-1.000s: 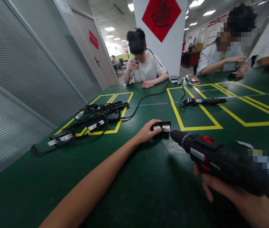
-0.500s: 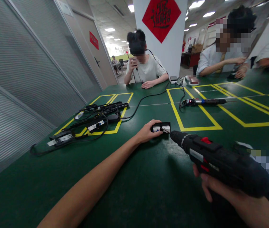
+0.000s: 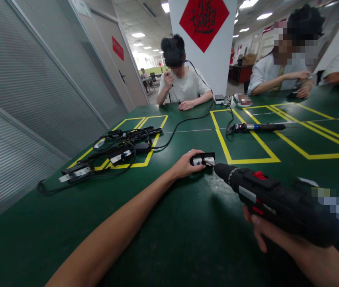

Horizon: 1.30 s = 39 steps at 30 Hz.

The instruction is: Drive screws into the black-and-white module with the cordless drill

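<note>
Little moved since earlier, left hand [image 3: 185, 165] still pinning small black part [image 3: 204, 160] on green table [image 3: 169, 239], right hand [image 3: 279, 235] gripping black drill [image 3: 277, 201], yellow floor-tape bays [image 3: 248, 161], shuttered wall [image 3: 38, 91] left.

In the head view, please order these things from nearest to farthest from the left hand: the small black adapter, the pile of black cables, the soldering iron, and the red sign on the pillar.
1. The small black adapter: under the fingertips of the left hand.
2. The pile of black cables: to the left, on the yellow lines.
3. The soldering iron: ahead, to the right.
4. The red sign: far ahead, on the white pillar.
</note>
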Motion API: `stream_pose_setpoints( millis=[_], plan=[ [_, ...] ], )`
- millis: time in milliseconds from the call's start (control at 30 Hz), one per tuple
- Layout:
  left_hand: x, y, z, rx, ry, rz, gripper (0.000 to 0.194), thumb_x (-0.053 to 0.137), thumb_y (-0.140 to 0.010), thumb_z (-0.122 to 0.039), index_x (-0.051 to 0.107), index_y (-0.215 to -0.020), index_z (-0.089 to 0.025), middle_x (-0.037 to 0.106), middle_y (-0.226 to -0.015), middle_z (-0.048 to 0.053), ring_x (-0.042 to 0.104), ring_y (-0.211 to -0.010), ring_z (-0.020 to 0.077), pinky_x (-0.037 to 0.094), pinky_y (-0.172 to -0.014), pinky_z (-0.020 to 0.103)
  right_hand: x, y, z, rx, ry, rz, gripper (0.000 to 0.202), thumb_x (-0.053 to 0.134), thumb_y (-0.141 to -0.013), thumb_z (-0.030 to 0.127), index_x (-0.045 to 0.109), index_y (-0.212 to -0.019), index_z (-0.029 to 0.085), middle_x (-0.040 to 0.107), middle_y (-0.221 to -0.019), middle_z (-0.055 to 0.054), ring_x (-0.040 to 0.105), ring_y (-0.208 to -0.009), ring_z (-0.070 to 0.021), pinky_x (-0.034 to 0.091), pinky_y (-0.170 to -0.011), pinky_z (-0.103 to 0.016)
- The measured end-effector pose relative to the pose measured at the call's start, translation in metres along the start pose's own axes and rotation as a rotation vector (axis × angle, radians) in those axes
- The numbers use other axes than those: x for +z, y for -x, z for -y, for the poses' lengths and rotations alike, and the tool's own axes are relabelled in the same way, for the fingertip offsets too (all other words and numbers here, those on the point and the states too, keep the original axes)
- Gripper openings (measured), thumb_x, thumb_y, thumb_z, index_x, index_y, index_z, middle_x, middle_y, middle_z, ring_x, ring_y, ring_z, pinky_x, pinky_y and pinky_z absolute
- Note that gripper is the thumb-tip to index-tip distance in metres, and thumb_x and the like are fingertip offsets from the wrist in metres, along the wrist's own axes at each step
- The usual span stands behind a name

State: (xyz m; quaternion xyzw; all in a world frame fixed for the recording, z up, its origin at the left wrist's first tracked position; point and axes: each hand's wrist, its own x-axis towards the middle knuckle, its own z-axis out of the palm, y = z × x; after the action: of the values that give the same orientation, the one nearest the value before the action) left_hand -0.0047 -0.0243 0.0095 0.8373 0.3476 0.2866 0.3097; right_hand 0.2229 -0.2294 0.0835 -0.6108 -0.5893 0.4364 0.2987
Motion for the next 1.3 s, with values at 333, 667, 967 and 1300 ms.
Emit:
stream_pose_setpoints(
  millis=[333, 667, 967, 1300],
  plan=[
    [0.0005, 0.0010, -0.0006, -0.017, -0.003, 0.003, 0.054, 0.064, -0.073, -0.036, 0.050, -0.121, -0.018, 0.054, -0.119, 0.010, 0.053, -0.108, 0.0219, 0.042, -0.096, 0.038, -0.0036, 0.0047, -0.0034, -0.060, 0.047, -0.041, 0.032, 0.052, -0.082, 0.044, 0.062, -0.057, 0.027, 0.073, -0.060, -0.004, 0.071, -0.063, -0.0224, 0.058, -0.062, -0.031],
    [-0.0008, 0.0018, 0.0005, 0.001, -0.017, 0.019, 0.053, 0.062, -0.074, -0.032, 0.048, -0.123, -0.019, 0.054, -0.119, 0.009, 0.053, -0.109, 0.0226, 0.042, -0.096, 0.039, -0.0051, 0.0034, -0.0015, -0.047, -0.023, -0.024, 0.034, 0.053, -0.081, 0.044, 0.060, -0.053, 0.026, 0.072, -0.061, -0.004, 0.069, -0.057, -0.0206, 0.058, -0.060, -0.030],
    [-0.0009, 0.0009, -0.0019, -0.020, -0.028, 0.010, 0.051, 0.062, -0.073, -0.030, 0.050, -0.121, -0.019, 0.055, -0.118, 0.009, 0.054, -0.107, 0.0218, 0.043, -0.094, 0.038, -0.0021, 0.0043, -0.0005, -0.031, -0.080, -0.009, 0.024, 0.053, -0.081, 0.043, 0.063, -0.067, 0.026, 0.068, -0.056, -0.001, 0.067, -0.056, -0.0194, 0.055, -0.058, -0.029],
    [-0.0008, 0.0014, -0.0012, 0.004, -0.033, 0.011, 0.053, 0.062, -0.074, -0.032, 0.049, -0.124, -0.020, 0.053, -0.123, 0.009, 0.052, -0.111, 0.0223, 0.041, -0.098, 0.038, -0.0009, -0.0002, -0.0034, -0.014, -0.103, 0.027, 0.019, 0.053, -0.083, 0.039, 0.060, -0.079, 0.023, 0.063, -0.055, 0.002, 0.062, -0.051, -0.0171, 0.050, -0.060, -0.030]
  ],
)
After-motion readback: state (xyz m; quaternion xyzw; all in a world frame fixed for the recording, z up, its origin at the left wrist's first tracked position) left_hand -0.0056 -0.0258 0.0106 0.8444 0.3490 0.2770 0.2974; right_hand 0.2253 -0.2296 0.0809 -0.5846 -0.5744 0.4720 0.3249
